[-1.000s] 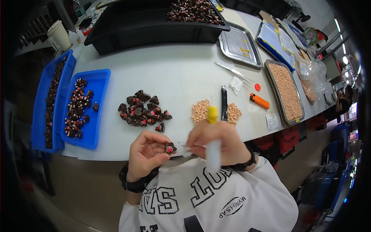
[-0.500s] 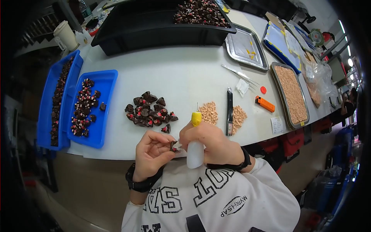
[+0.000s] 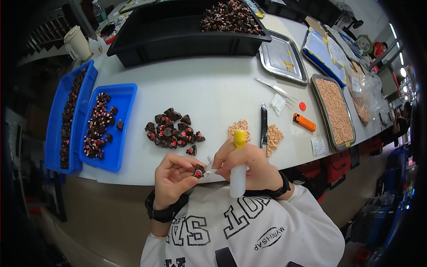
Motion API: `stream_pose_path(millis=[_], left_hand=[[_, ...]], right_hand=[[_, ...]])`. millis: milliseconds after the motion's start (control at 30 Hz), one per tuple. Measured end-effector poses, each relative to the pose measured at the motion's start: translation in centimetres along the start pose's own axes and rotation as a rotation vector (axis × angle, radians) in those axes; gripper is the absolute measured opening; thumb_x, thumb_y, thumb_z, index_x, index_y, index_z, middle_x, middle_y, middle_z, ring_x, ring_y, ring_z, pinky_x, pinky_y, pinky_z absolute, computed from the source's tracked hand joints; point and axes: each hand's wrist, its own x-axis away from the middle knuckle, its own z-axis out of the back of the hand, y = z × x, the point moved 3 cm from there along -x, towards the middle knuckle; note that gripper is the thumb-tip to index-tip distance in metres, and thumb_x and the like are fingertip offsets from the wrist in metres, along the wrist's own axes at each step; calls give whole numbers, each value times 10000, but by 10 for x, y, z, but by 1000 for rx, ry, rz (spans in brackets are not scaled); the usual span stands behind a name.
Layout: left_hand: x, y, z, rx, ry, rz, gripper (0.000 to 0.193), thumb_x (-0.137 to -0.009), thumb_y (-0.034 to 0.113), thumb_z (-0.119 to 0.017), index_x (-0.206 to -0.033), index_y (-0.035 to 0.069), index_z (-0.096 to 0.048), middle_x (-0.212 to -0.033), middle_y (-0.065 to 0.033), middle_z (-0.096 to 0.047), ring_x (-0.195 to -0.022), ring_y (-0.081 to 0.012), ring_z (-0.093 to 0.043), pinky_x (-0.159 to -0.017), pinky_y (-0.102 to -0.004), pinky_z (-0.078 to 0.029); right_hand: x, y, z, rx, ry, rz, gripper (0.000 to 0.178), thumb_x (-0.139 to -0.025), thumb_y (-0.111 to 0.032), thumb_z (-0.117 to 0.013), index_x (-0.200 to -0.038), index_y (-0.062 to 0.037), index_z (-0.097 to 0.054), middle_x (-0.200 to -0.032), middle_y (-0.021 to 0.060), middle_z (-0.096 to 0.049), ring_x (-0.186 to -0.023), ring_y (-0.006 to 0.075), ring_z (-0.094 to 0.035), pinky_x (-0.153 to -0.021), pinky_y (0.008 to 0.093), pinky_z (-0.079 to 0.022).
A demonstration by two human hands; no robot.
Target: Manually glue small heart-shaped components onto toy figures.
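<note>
My left hand [image 3: 171, 182] is closed, pinching a small dark-brown piece [image 3: 199, 171] with a red-and-white face between thumb and fingers. Just to its right, my right hand [image 3: 258, 169] grips a translucent white squeeze bottle [image 3: 238, 184] with a yellow top and a thin needle tip pointing up and away from me. The same hand's thumb and fingertip pinch a crumpled white scrap [image 3: 210, 166], close beside the brown piece; whether they touch I cannot tell. Beyond my left hand lies a pile of similar brown pieces [image 3: 169, 129], with one piece [image 3: 191, 150] apart from it.
Blue trays [image 3: 126, 120] of brown pieces stand at left, a large black bin [image 3: 178, 46] behind. Tan bits [image 3: 274, 139] lie around a black-handled cutter [image 3: 263, 127]. Rightward are tweezers [image 3: 271, 85], an orange lighter [image 3: 304, 122], a metal tray [image 3: 284, 49] and a tan-filled tray [image 3: 332, 109].
My right hand has shifted slightly right with the bottle, and the white scrap now stands out from the brown piece. In my left fingers the piece has turned, showing its red-and-white face.
</note>
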Motion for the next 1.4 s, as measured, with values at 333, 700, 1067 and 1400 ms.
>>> stream_pose_path(millis=[333, 700, 1067, 1400], left_hand=[[4, 0, -1, -51, 31, 153, 393, -761, -125, -661, -1057, -14, -428, -1069, -223, -592, -975, -206, -623, -873, -322, -524], [0, -3, 5, 90, -19, -27, 366, -790, -83, -656, -1041, -11, -400, -1058, -268, -587, -928, -235, -641, -846, -352, -541], [1, 1, 0, -51, -3, 40, 424, -732, -149, -668, -1056, -15, -429, -1071, -236, -598, -950, -216, -643, -844, -322, -542], [2, -2, -2, -172, 2, -90, 451, -705, -137, -702, -1069, -4, -472, -1076, -155, -564, -998, -187, -598, -849, -300, -520]], right_hand=[[2, 1, -11, 164, -114, 18, 341, -674, -52, -705, -959, -89, -522, -920, 90, -577, -812, 296, -568, -669, 363, -461], [3, -7, -1, 182, -135, 38, 348, -669, -29, -696, -961, -71, -514, -915, 105, -591, -791, 300, -573, -686, 359, -462], [2, 4, -12, 143, -102, -106, 278, -713, -73, -696, -945, -79, -542, -855, 66, -592, -791, 273, -586, -670, 353, -451], [3, 3, -8, 76, -57, -160, 315, -700, -89, -724, -952, -66, -535, -880, 91, -594, -807, 285, -598, -687, 339, -472]])
